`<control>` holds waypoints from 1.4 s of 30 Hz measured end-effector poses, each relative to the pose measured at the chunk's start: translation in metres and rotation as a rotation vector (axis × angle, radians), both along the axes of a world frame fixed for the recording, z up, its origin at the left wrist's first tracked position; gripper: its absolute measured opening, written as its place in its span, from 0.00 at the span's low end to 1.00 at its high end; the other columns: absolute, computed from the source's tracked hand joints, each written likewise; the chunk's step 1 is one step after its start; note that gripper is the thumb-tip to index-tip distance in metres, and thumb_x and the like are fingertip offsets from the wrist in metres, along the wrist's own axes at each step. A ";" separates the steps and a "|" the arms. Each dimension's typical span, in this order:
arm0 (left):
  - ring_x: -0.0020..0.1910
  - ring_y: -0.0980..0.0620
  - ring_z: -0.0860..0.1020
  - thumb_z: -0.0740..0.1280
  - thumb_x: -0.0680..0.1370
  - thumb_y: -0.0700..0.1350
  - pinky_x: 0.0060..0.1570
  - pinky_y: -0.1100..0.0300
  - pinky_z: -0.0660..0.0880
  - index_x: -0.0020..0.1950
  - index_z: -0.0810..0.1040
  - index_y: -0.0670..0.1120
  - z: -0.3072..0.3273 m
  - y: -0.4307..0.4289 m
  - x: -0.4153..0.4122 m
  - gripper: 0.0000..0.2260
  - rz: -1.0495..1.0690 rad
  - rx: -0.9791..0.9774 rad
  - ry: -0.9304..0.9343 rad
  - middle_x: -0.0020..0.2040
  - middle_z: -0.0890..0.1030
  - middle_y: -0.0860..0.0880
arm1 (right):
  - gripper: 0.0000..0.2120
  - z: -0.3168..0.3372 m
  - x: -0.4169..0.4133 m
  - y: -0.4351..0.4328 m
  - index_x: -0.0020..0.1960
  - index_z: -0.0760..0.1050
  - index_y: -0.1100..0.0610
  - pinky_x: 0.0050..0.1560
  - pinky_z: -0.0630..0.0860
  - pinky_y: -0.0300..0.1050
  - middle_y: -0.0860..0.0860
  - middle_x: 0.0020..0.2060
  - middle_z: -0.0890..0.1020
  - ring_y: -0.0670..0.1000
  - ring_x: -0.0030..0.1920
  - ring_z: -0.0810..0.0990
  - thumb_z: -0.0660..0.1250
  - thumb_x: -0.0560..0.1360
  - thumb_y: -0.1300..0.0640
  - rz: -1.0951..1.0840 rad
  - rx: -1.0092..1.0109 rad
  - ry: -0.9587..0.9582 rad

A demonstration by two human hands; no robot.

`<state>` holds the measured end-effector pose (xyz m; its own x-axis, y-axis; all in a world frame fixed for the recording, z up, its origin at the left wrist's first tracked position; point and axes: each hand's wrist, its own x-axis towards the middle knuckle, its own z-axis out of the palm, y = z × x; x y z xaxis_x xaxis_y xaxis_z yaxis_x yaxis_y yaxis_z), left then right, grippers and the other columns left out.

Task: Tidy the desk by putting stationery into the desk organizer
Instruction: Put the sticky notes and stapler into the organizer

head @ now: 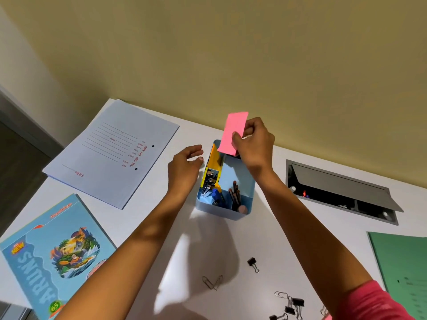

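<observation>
A light blue desk organizer [248, 195] stands mid-desk, holding pencils, a yellow pad, clips and a blue item in its compartments. My right hand [253, 146] pinches a pink sticky-note pad [232, 131] upright over the organizer's far end, its lower edge at the rim. Just left of the organizer hovers my left hand [183, 163], fingers relaxed and holding nothing. Loose paper clips [212, 282] and a black binder clip [253, 263] lie on the desk in front, with several more binder clips [292, 307] near the bottom edge.
A pale blue file folder [111, 151] lies at the back left, an illustrated blue notebook [57, 250] at the front left, a green folder [402, 269] at the right. A grey cable hatch [342, 188] stands open at the right, beside the wall.
</observation>
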<state>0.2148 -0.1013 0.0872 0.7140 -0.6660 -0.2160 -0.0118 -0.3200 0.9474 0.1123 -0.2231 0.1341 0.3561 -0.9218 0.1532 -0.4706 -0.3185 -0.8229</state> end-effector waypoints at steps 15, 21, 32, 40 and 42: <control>0.69 0.49 0.69 0.51 0.82 0.37 0.60 0.66 0.63 0.70 0.69 0.49 -0.019 -0.019 -0.012 0.19 -0.164 0.120 -0.119 0.70 0.72 0.49 | 0.15 -0.055 0.040 -0.003 0.63 0.63 0.61 0.36 0.77 0.48 0.58 0.42 0.80 0.58 0.39 0.80 0.58 0.80 0.57 0.300 -0.324 0.532; 0.66 0.51 0.72 0.51 0.81 0.36 0.57 0.67 0.63 0.69 0.70 0.47 -0.025 -0.019 -0.009 0.18 -0.102 0.118 -0.079 0.67 0.74 0.49 | 0.07 -0.039 0.040 -0.009 0.55 0.68 0.62 0.32 0.65 0.43 0.58 0.37 0.79 0.58 0.33 0.77 0.59 0.78 0.65 0.231 -0.440 0.556; 0.63 0.51 0.73 0.52 0.80 0.35 0.53 0.66 0.66 0.65 0.72 0.47 -0.028 -0.015 -0.009 0.18 -0.025 0.080 -0.084 0.64 0.77 0.50 | 0.13 -0.053 0.025 -0.006 0.46 0.73 0.60 0.39 0.73 0.49 0.58 0.39 0.79 0.59 0.40 0.78 0.53 0.81 0.54 0.377 -0.285 0.622; 0.60 0.52 0.74 0.54 0.80 0.35 0.53 0.64 0.68 0.66 0.72 0.47 -0.034 0.001 -0.013 0.17 -0.051 0.084 -0.077 0.64 0.77 0.49 | 0.11 -0.035 -0.041 0.002 0.39 0.72 0.58 0.28 0.61 0.34 0.48 0.28 0.74 0.44 0.29 0.71 0.61 0.79 0.56 0.130 -0.128 0.182; 0.55 0.54 0.74 0.55 0.80 0.35 0.53 0.64 0.68 0.66 0.72 0.47 -0.036 0.007 -0.018 0.17 -0.059 0.083 -0.085 0.64 0.77 0.49 | 0.09 -0.035 -0.069 0.012 0.41 0.73 0.57 0.30 0.64 0.32 0.46 0.30 0.74 0.44 0.31 0.73 0.61 0.79 0.55 0.033 -0.105 0.206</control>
